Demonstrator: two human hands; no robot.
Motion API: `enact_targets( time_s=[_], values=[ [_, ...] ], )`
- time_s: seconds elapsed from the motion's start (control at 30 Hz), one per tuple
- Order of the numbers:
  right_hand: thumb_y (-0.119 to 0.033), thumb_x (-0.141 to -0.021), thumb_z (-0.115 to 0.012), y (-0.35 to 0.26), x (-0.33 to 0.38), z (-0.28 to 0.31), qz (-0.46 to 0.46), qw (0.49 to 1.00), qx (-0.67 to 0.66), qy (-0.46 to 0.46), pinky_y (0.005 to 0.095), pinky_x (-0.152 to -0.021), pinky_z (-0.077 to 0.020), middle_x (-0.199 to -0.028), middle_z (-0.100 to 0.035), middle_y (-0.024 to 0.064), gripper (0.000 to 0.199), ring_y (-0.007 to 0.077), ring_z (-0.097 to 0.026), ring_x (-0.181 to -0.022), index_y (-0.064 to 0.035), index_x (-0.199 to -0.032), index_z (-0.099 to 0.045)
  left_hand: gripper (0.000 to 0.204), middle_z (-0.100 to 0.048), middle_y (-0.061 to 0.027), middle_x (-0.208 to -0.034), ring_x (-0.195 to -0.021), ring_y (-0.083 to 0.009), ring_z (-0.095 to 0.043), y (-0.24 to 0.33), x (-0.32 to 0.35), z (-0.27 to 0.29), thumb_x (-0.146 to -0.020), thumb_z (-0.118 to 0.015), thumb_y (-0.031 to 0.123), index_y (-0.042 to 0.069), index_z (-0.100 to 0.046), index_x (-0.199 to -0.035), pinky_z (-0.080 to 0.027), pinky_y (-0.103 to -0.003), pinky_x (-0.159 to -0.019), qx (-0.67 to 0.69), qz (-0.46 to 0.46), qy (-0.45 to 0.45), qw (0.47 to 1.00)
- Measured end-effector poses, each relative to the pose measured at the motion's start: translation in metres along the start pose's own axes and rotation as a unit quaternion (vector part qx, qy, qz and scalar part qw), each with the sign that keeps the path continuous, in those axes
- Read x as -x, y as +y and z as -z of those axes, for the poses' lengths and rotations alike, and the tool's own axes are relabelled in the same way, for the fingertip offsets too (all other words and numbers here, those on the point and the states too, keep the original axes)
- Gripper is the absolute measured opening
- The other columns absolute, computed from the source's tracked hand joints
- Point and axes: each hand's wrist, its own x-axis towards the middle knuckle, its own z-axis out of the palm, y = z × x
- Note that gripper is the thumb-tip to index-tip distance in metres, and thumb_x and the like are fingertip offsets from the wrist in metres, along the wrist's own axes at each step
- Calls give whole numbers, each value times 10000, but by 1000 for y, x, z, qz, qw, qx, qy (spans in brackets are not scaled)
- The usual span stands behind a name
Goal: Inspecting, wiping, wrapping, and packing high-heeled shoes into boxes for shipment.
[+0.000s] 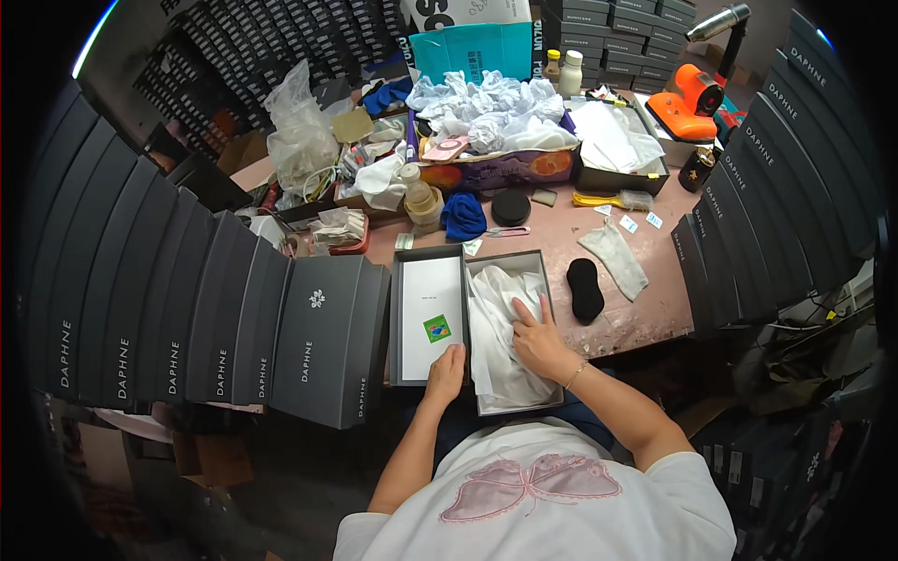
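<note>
Open grey cardboard shoebox at table's six o'clock edge, lined with white tissue paper: light, soft, tear-prone; best gathered at loose edges. Right hand pressed flat upon it, fingers spread. Left hand pinching upturned lid at nine o'clock.

Single head-worn fisheye view, looking steeply down and close over the desk; forearms enter from 6 o'clock.
</note>
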Motion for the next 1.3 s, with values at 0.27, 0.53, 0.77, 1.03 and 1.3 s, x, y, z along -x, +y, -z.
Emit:
enact_targets(
  time_s=[0.27, 0.53, 0.77, 1.03, 1.3],
  values=[
    [-237, -794, -604, -3, -5, 7, 23, 999, 32, -17, 642, -1075, -202, -1074, -630, 154, 258, 364, -411, -1292, -25, -889, -715, 296, -657, -254, -890, -855, -424, -639, 28, -8, 33, -891, -529, 185, -19, -555, -1104, -512, -443, -779, -185, -125, 55, 973],
    [-315, -952, -543, 20, 66, 101, -227, 749, -599, 167, 351, -1067, -326, -1369, -476, 201, 559, 302, -442, -1273, 25, -1374, -405, 231, -652, -54, -1018, -940, -145, -635, 99, 82, 49, -942, -551, 144, 30, -543, -1143, -513, -272, -829, 611, -43, -112, 783],
    [-321, -923, -573, 21, 79, -1, -397, 787, -470, 48, 388, -821, -487, -1008, -658, 253, 417, 332, -643, -923, 43, -1125, -595, 542, -463, -187, -1345, -1214, -258, -494, 52, 29, -6, -925, -626, 208, -59, -421, -1350, -425, -342, -990, 262, -88, 24, 961],
    [-352, -890, -643, 5, 57, -3, -355, 692, -625, 62, 357, -758, -504, -1006, -663, 123, 537, 191, -616, -859, -20, -1294, -524, 516, -589, -138, -1190, -1045, -197, -588, -14, -3, -7, -926, -604, 257, -79, -470, -1295, -463, -297, -909, 369, 70, -109, 920],
    [-455, -903, -587, 13, 53, 78, -283, 812, -476, 184, 386, -1116, -271, -1446, -354, 271, 782, 355, -363, -1339, 57, -1428, -315, 595, -561, -122, -1235, -1138, -260, -549, 77, 37, 0, -876, -585, 405, 21, -471, -1316, -456, -385, -956, 547, -12, -148, 824]
  ],
)
